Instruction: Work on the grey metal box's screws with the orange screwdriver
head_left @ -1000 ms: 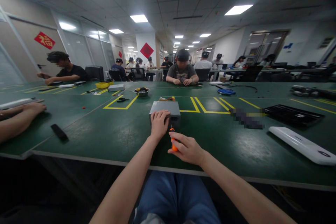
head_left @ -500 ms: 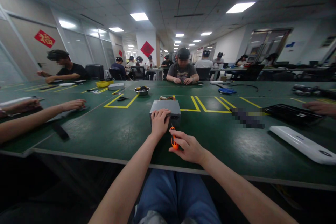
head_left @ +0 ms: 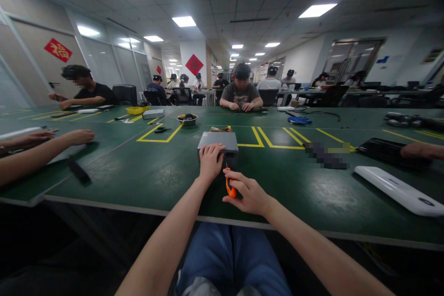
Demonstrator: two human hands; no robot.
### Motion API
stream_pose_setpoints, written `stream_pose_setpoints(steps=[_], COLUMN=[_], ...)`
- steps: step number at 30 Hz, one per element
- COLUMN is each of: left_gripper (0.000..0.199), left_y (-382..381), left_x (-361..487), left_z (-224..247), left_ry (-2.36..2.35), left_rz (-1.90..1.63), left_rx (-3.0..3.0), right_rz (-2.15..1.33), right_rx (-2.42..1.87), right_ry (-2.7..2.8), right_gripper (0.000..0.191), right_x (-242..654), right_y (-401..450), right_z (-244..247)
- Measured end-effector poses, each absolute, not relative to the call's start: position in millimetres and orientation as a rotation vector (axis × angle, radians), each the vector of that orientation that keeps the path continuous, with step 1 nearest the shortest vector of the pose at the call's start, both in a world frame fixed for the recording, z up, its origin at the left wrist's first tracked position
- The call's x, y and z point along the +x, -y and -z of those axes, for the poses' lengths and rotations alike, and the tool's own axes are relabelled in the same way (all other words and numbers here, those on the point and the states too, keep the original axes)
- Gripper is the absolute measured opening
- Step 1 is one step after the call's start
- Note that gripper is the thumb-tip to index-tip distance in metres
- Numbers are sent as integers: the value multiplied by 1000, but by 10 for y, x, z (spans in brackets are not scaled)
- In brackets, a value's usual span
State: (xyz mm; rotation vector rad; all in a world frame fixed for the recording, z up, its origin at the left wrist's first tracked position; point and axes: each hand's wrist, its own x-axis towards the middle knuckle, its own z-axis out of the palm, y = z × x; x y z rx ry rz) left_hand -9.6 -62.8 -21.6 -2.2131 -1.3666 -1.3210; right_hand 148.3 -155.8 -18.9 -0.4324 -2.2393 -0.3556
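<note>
A grey metal computer power supply (head_left: 222, 138) sits on the green table in front of me, its socket side towards me and cables at its far side. My left hand (head_left: 211, 163) lies over its top left and near edge, fingers bent onto the lid, gripping it. My right hand (head_left: 248, 193) is closed on an orange and black screwdriver (head_left: 230, 188), its handle between thumb and fingers. The thin shaft points up towards the near face of the power supply. Whether the tip touches a screw there is too small to tell.
A metal bowl (head_left: 187, 120) of small parts stands beyond to the left, near black pliers-like tools (head_left: 163, 130). To the right lie a white elongated device (head_left: 395, 189) and a black panel (head_left: 381, 150) under another person's hand (head_left: 421, 151). Another co-worker's arms (head_left: 45, 150) reach in from the left.
My hands, the power supply and the screwdriver are almost unmoved. The co-worker's hand at the left has drawn back leftward. At the right, another person's hand has reached in further over the black panel, which has shifted.
</note>
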Motion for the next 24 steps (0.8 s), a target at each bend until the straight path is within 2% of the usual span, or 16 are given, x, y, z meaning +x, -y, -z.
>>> stream_pose_setpoints(steps=[3, 10, 24], left_gripper=[25, 25, 26], left_y=[628, 647, 653], left_x=[-97, -93, -89], left_z=[213, 202, 207], left_ry=[1364, 1359, 1380], left_rz=[1326, 1326, 1307], left_rx=[-2223, -2222, -2218], right_rz=[336, 491, 477], right_rx=[-418, -466, -502], right_ry=[2316, 2260, 2218], right_gripper=[39, 25, 36], right_x=[1486, 1471, 1470], right_y=[1567, 1544, 1533], right_z=[175, 200, 194])
